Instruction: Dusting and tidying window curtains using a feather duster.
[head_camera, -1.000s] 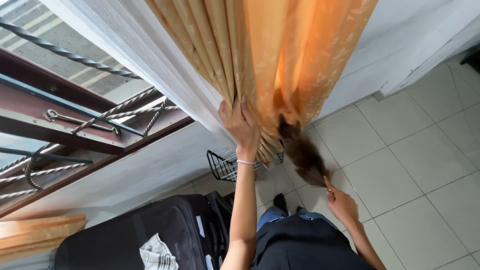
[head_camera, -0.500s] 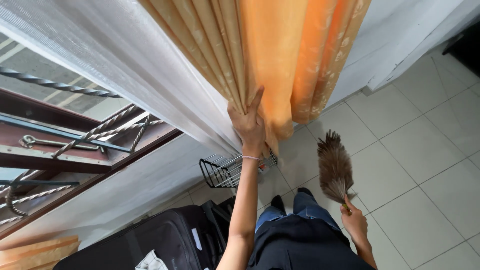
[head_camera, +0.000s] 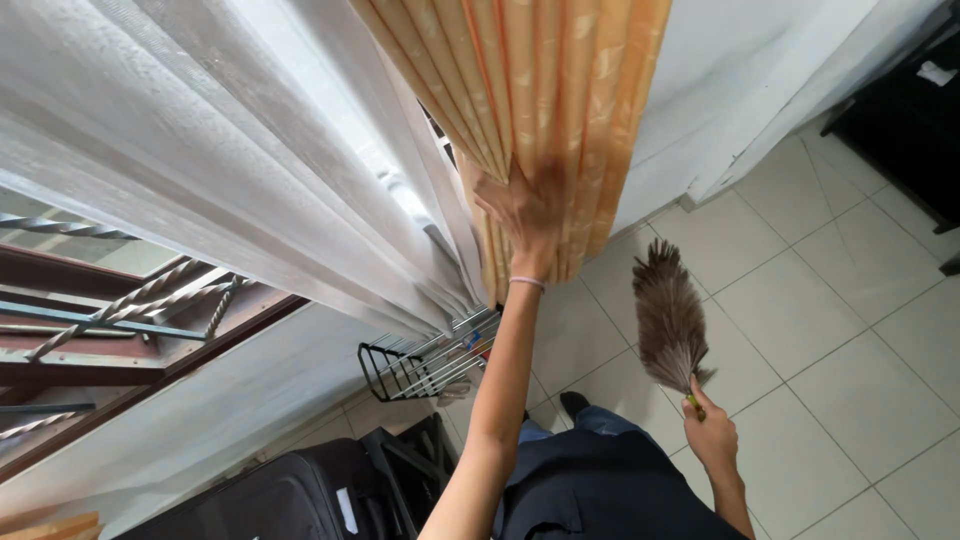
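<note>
White sheer (head_camera: 200, 170): the largest surface, thin translucent weave falling in soft folds across the window (head_camera: 110, 330), whose dark frame carries twisted metal bars. Tiled floor (head_camera: 850, 330): pale glossy squares with thin grout lines. Orange curtain (head_camera: 560, 90): heavier cloth with a faint leaf pattern, gathered into tight vertical pleats beside the sheer, its lower edge hanging above the floor. Suitcase (head_camera: 290, 500): dark, boxy, fabric-covered, at the bottom edge. Wire basket (head_camera: 420, 360): black open mesh, set near the wall below the curtains. Duster (head_camera: 668, 318): a fan of grey-brown feathers on a thin handle, held upright and clear of the curtain, just to its right. Left hand (head_camera: 525, 215): its grip is closed on the bunched curtain pleats, fingers wrapped into the folds, a thin band at the wrist. Right hand (head_camera: 712, 430): its grip is pressed around the duster handle, low by the hip.

Risk, as judged: a hard pull on the pleats could strain the curtain's hidden top fixings; a wide sweep of the feathers could shed dust or snag the loose sheer.
</note>
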